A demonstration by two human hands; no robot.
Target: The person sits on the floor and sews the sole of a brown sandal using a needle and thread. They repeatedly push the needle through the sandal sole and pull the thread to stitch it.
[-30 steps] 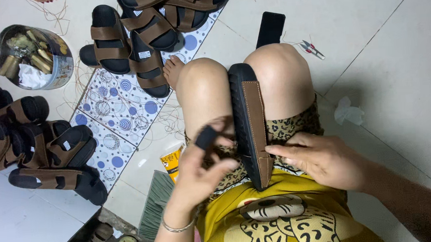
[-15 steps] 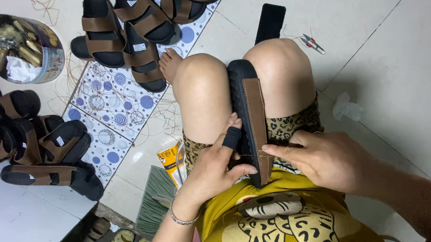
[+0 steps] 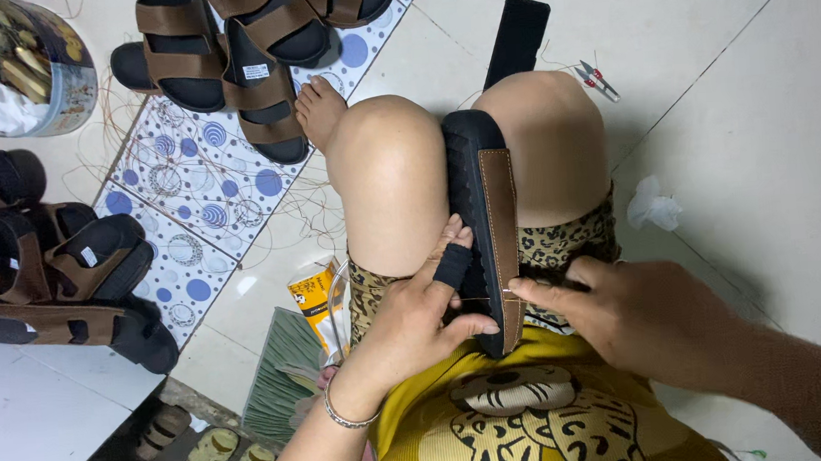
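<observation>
A black sandal sole with a brown stitched strap [image 3: 485, 207] stands on edge between my knees. My left hand [image 3: 416, 320], with a black guard on the forefinger, grips the sole's near end from the left. My right hand [image 3: 625, 317] pinches at the brown strap's near edge, where a thin thread runs across; whether a needle is in the fingers is too small to tell.
Finished brown-and-black sandals [image 3: 228, 42] lie at the top and more sandals [image 3: 52, 271] at the left on a blue-patterned mat [image 3: 199, 186]. A tin of tools [image 3: 16, 65], a black sole [image 3: 517, 34], small snips [image 3: 596, 79], a yellow packet [image 3: 315, 298] and a tissue [image 3: 651, 206] lie around.
My left hand has moved from beside the sole onto its near end and closed on it. My right hand stays at the strap edge. The view has shifted slightly.
</observation>
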